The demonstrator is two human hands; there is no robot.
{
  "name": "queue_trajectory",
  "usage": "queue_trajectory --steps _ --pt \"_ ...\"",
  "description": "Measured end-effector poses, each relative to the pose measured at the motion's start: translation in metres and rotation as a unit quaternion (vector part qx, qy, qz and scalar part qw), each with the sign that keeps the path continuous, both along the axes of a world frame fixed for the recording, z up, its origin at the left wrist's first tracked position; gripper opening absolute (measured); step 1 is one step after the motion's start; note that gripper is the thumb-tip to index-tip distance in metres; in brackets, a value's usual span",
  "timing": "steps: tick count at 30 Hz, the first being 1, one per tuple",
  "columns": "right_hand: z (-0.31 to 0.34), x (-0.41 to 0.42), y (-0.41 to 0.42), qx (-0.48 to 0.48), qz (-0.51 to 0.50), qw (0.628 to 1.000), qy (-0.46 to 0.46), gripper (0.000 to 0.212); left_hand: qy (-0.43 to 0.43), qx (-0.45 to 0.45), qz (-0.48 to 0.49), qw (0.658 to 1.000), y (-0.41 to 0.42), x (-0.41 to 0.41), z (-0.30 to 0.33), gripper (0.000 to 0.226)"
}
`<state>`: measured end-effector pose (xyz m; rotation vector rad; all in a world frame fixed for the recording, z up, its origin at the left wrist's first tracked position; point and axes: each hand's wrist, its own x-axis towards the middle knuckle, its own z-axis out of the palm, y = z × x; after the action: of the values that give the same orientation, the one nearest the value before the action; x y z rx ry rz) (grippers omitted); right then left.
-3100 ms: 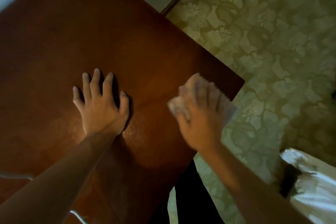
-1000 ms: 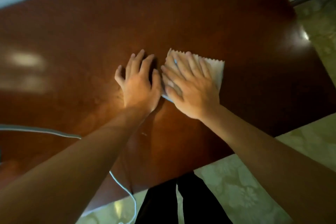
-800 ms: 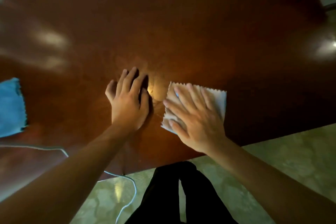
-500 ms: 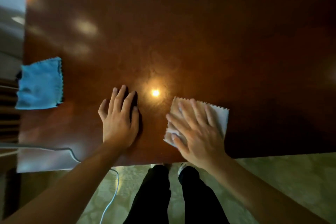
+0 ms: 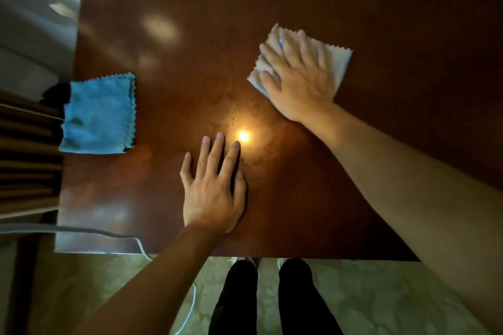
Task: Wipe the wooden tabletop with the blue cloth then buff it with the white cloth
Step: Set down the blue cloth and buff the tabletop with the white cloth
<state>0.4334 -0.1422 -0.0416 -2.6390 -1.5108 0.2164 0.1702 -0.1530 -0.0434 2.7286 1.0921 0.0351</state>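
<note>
The right hand (image 5: 299, 76) presses the white cloth (image 5: 339, 62) flat against the wooden tabletop (image 5: 381, 171), fingers straight and spread over it, gripping nothing. The cloth lies directly beneath the palm, toward the far right of the surface. The left hand (image 5: 212, 187) rests flat near the front edge, fingers extended (apparently bracing). Bare wood lies on all sides of the cloth. The blue cloth (image 5: 99, 114) lies at the left edge, overhanging it.

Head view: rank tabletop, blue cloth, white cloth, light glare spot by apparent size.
1. wooden tabletop
2. blue cloth and white cloth: look alike; the right hand hides much of the white one, so no ranking.
3. glare spot
</note>
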Motion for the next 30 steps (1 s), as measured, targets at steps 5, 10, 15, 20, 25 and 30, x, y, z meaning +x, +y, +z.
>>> queue_trajectory --steps 5,10,15,20,25,30 --pt "-0.002 -0.087 -0.067 0.036 0.09 0.995 0.005 0.057 -0.032 -0.005 -0.017 0.999 0.0 -0.003 -0.003 0.054" --pt "0.002 -0.093 -0.156 -0.001 0.145 0.989 -0.009 0.06 -0.057 -0.022 -0.004 0.998 0.0 -0.002 -0.001 0.053" --pt "0.003 -0.031 -0.068 0.01 0.002 0.999 -0.034 0.058 -0.062 -0.03 0.001 0.998 0.0 -0.002 0.006 0.051" --pt "0.004 -0.017 0.037 -0.022 -0.006 1.0 -0.005 0.062 -0.113 -0.056 0.005 0.992 0.009 -0.003 0.013 0.043" --pt "0.006 -0.108 0.008 0.028 0.129 0.991 0.01 0.057 -0.094 0.006 0.118 0.989 0.065 -0.034 0.015 0.048" --pt "-0.006 -0.172 -0.1 0.016 0.263 0.964 0.03 0.061 -0.014 0.001 0.117 0.993 0.095 -0.049 0.004 0.057"
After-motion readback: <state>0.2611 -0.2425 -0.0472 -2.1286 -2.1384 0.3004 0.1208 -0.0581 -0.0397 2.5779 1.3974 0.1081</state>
